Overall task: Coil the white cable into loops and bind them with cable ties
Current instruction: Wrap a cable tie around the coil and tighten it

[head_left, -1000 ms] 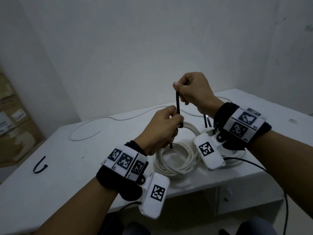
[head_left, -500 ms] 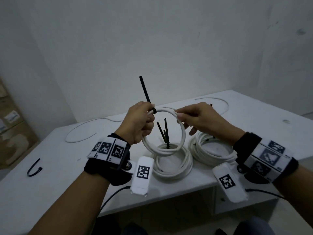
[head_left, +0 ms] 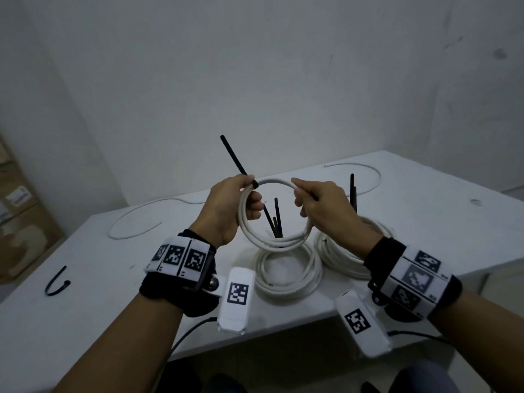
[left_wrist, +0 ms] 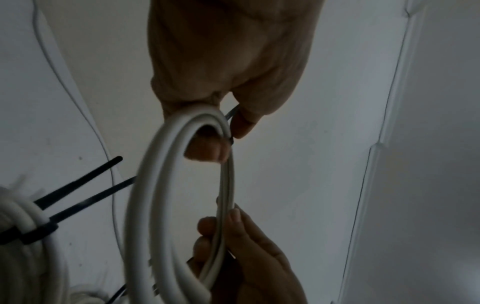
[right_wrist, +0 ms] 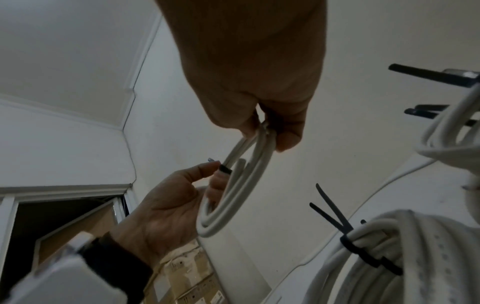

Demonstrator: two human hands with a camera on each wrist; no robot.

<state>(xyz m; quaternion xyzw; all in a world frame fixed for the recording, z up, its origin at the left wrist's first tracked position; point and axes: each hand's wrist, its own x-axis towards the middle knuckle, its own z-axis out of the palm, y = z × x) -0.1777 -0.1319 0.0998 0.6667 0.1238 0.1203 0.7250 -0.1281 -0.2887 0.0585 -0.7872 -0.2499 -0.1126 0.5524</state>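
A white table (head_left: 425,222) fills the lower half of the head view, under pale walls, with cardboard boxes (head_left: 19,211) at the left edge. Two bound coils lie on it just below centre, side by side: the middle coil (head_left: 286,273) with black tie tails standing up from it, and the right coil (head_left: 337,251), partly behind the right wrist, with tails of its own. Loose cable (head_left: 136,219) curves across the table at centre left, and another length (head_left: 368,177) arcs at upper right. Raised above the middle coil, at frame centre, is the held coil (head_left: 272,242), upright, a few loops of white cable. The left hand (head_left: 226,211) grips its left side, fingers curled through the ring and thumb against the tie (head_left: 236,160), which is cinched round the loops there, its tail slanting up and left. The right hand (head_left: 323,211) pinches the coil's upper right between thumb and fingers. A spare tie (head_left: 56,283) lies bent on the table at the lower left.
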